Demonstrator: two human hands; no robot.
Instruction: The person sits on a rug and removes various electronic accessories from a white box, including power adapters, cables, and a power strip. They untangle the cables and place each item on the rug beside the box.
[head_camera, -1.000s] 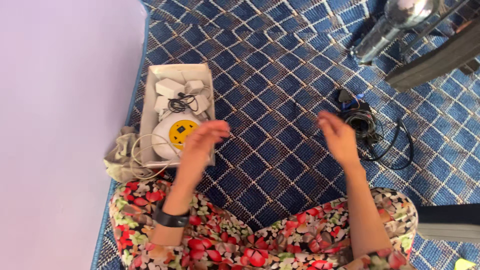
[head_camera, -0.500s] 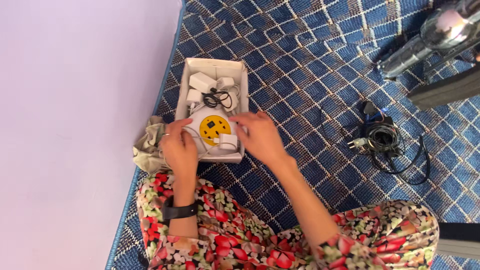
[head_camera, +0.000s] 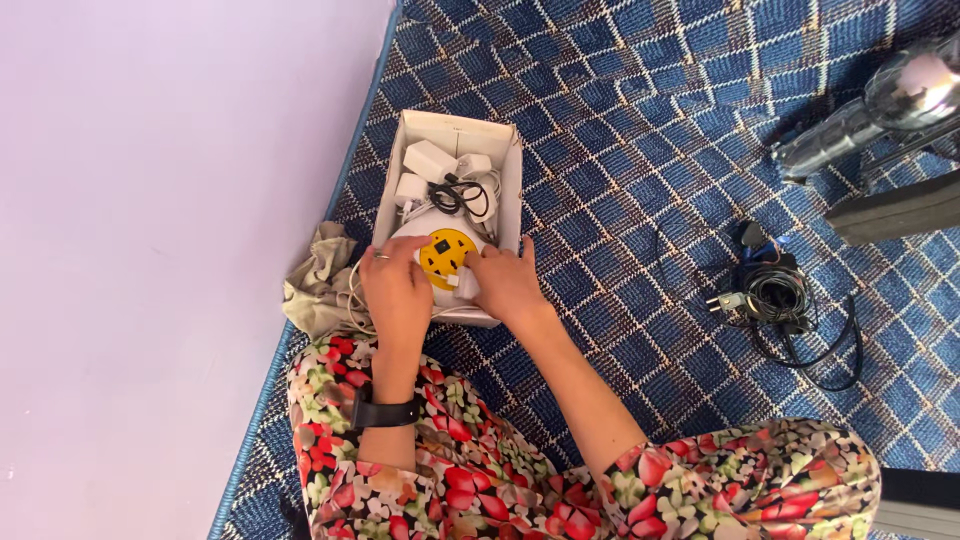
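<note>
A white cardboard box (head_camera: 511, 178) lies on a blue patterned rug in front of my knees. Inside it sits a round white extension reel with a yellow face (head_camera: 445, 250), plus white chargers (head_camera: 430, 160) and a coiled black cable (head_camera: 447, 196). My left hand (head_camera: 395, 290) grips the reel's left side, fingers curled over its rim. My right hand (head_camera: 505, 280) holds the reel's right side, thumb by the yellow face. A black watch is on my left wrist.
A crumpled beige cloth (head_camera: 315, 280) lies left of the box at the rug's edge. A tangle of black cables with a plug (head_camera: 780, 295) rests on the rug to the right. A shiny metal cylinder (head_camera: 870, 115) and a grey bar (head_camera: 895, 210) lie at far right.
Both hands came down from above the rug onto the reel in the box; the right hand crossed over from near the black cables. The view shifted left.
</note>
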